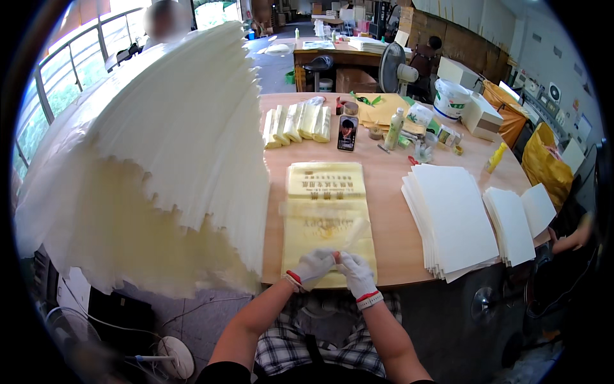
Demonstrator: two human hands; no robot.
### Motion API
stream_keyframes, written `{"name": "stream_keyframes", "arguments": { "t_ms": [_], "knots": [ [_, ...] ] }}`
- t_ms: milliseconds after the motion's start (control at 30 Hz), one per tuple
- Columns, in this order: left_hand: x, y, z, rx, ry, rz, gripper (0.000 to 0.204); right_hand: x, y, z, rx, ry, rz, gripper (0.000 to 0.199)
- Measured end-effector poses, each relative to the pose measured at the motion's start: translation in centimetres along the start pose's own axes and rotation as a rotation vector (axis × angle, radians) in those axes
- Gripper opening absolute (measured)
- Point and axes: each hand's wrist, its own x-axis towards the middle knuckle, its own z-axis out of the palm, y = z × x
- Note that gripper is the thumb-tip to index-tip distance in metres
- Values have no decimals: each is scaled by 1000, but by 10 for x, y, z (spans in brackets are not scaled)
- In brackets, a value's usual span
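My left hand [313, 265] and my right hand [357, 274], in white gloves with red cuffs, meet at the table's front edge. Their fingers are closed and pressed together. A thin translucent strip [357, 234], blurred, rises from the fingers of my right hand. What my left fingers pinch is hidden. Beneath both hands lies a flat pale-yellow printed bag [327, 185], its print upside down to me. Across its middle runs a blurred pale band [313, 208].
A huge stack of cream sheets [192, 134] rises at the left. White card stacks [451, 217] lie at the right. Farther back are folded yellow bundles [297, 123], a phone [346, 133], a bottle [394, 128] and a white bucket [449, 99]. A person [167, 22] is behind the stack.
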Motion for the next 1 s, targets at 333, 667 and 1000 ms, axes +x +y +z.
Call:
{"name": "stream_keyframes", "arguments": {
  "t_ms": [333,667,1000],
  "knots": [
    [32,9,-39,-614,165,-462,14,-36,-6,-49,-1151,550,-1025,26],
    [34,156,-17,156,-101,-77,46,43,35,9,-1558,77,-917,29],
    [-26,157,-32,641,309,413,51,-106,-86,-102,-1282,396,-1211,37]
  ]
}}
